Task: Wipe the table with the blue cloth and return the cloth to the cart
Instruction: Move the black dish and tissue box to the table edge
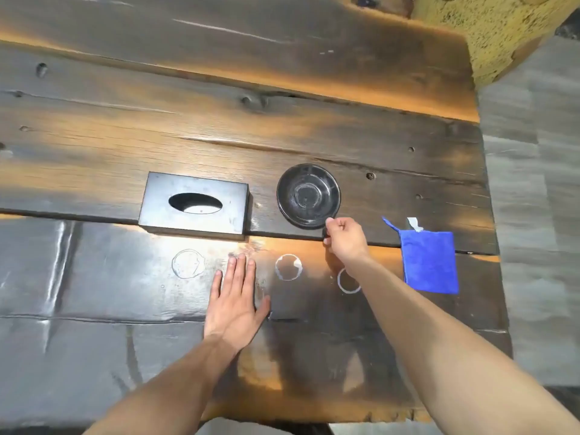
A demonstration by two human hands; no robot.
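The dark plank table (282, 127) carried a black tissue box (194, 205) toward its middle, the folded blue cloth (429, 262) lying untouched by the right edge, and a black saucer (308, 195) between the two. The left hand (235, 304) lay flat and spread wide beside pale ring marks (288, 267) near the front edge, while the right hand (345, 238) pinched the saucer's near rim, well apart from the cloth. I judged that thin pinch risky: a slip could send the saucer skidding off, and no cart was in sight.
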